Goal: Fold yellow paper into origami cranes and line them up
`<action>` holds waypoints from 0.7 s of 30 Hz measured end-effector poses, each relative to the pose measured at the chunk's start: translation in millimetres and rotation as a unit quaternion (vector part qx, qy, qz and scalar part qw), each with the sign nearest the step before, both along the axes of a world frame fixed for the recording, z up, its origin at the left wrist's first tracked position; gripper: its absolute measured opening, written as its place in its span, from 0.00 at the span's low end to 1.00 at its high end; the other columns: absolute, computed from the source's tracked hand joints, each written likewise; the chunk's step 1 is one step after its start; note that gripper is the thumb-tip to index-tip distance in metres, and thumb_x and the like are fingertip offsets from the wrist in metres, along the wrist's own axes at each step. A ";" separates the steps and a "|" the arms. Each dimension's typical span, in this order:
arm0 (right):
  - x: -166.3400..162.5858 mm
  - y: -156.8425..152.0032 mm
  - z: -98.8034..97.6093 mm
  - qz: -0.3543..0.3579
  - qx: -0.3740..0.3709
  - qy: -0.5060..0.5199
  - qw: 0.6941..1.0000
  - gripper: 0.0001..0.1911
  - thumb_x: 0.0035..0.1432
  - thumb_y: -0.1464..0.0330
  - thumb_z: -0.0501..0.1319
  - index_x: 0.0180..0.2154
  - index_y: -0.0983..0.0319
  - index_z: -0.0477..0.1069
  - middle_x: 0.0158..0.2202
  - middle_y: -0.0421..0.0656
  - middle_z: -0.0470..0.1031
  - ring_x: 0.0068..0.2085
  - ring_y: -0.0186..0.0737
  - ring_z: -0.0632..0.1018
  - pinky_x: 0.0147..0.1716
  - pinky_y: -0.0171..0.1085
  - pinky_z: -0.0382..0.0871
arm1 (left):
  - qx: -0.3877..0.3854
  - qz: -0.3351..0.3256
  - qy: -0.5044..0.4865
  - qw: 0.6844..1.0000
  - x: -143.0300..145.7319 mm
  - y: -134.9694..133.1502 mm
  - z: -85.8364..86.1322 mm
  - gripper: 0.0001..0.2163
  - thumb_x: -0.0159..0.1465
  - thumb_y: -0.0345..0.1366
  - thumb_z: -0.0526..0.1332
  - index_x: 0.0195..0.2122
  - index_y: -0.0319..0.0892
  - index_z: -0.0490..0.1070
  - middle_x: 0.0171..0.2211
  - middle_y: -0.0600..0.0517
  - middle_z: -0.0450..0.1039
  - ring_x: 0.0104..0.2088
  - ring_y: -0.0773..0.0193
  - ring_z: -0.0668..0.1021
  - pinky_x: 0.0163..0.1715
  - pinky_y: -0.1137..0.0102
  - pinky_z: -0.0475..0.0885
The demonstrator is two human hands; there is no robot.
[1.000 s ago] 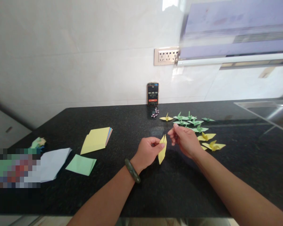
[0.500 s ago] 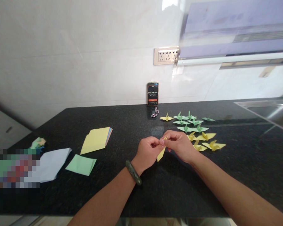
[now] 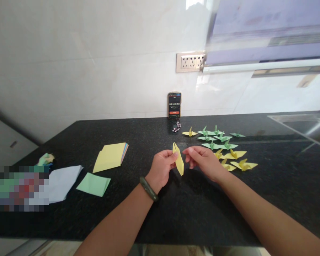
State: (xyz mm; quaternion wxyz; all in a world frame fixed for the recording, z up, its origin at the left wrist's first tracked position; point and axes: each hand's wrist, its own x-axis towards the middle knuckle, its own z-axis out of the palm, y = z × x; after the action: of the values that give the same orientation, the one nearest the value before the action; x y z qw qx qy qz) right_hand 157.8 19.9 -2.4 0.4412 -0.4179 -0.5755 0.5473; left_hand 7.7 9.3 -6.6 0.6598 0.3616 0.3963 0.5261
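Note:
My left hand (image 3: 164,165) pinches a folded piece of yellow paper (image 3: 179,161) between thumb and fingers. The paper is a narrow, pointed shape, held tilted above the counter with a split at its upper tip. Just right of it, my right hand (image 3: 201,158) is apart from the paper, its fingers loosely curled with nothing seen in them. Beyond that hand lie several folded yellow paper cranes (image 3: 244,165), two of them partly hidden by it. Several green paper cranes (image 3: 210,145) sit farther back, and a lone yellow crane (image 3: 190,133) stands to their left.
On the dark counter (image 3: 138,135), left, lie a stack of coloured paper (image 3: 110,156), a folded green sheet (image 3: 94,184) and white paper (image 3: 66,185). A phone (image 3: 174,105) showing a timer leans on the wall behind a beaded bracelet (image 3: 177,127). A sink (image 3: 309,124) is at right.
My right hand has come off the yellow paper and moved slightly right. My left hand still holds the paper, which has turned so its top leans left and more of it shows.

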 end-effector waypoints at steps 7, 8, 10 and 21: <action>-4.5 -8.5 2.0 0.067 0.006 0.013 0.998 0.12 0.46 0.62 0.65 0.28 0.64 0.67 0.22 0.36 0.68 0.22 0.28 0.68 0.24 0.31 0.65 | -0.048 -0.014 -0.096 0.994 -2.6 4.5 -0.8 0.09 0.48 0.36 0.66 0.23 0.36 0.68 0.18 0.54 0.68 0.19 0.70 0.70 0.22 0.74 0.66; -5.5 -8.8 1.6 0.070 0.003 0.020 0.997 0.12 0.46 0.63 0.65 0.29 0.64 0.67 0.22 0.36 0.68 0.22 0.28 0.69 0.24 0.31 0.65 | -0.051 -0.015 -0.099 0.994 -2.5 4.3 -0.6 0.09 0.48 0.36 0.66 0.23 0.36 0.68 0.18 0.54 0.68 0.19 0.71 0.70 0.21 0.74 0.65; -7.0 -8.7 0.0 0.072 0.001 0.028 0.997 0.12 0.47 0.64 0.64 0.30 0.64 0.66 0.23 0.36 0.67 0.23 0.28 0.69 0.25 0.32 0.65 | -0.054 -0.017 -0.096 0.994 -2.1 3.8 0.0 0.09 0.47 0.36 0.66 0.22 0.36 0.68 0.18 0.54 0.68 0.19 0.71 0.70 0.21 0.74 0.65; 4.2 -6.6 2.6 0.060 0.391 -0.258 0.881 0.11 0.55 0.72 0.55 0.39 0.56 0.72 0.31 0.42 0.61 0.34 0.36 0.67 0.32 0.35 0.63 | -0.061 0.053 0.016 0.997 4.0 0.0 -0.1 0.09 0.42 0.36 0.67 0.20 0.34 0.71 0.15 0.54 0.66 0.17 0.72 0.68 0.21 0.74 0.63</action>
State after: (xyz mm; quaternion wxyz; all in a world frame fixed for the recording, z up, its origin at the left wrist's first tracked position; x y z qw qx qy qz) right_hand 161.9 13.3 0.2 0.3710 -0.3021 -0.8603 0.1763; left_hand 11.7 9.4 -6.7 0.6453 0.3075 0.4569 0.5293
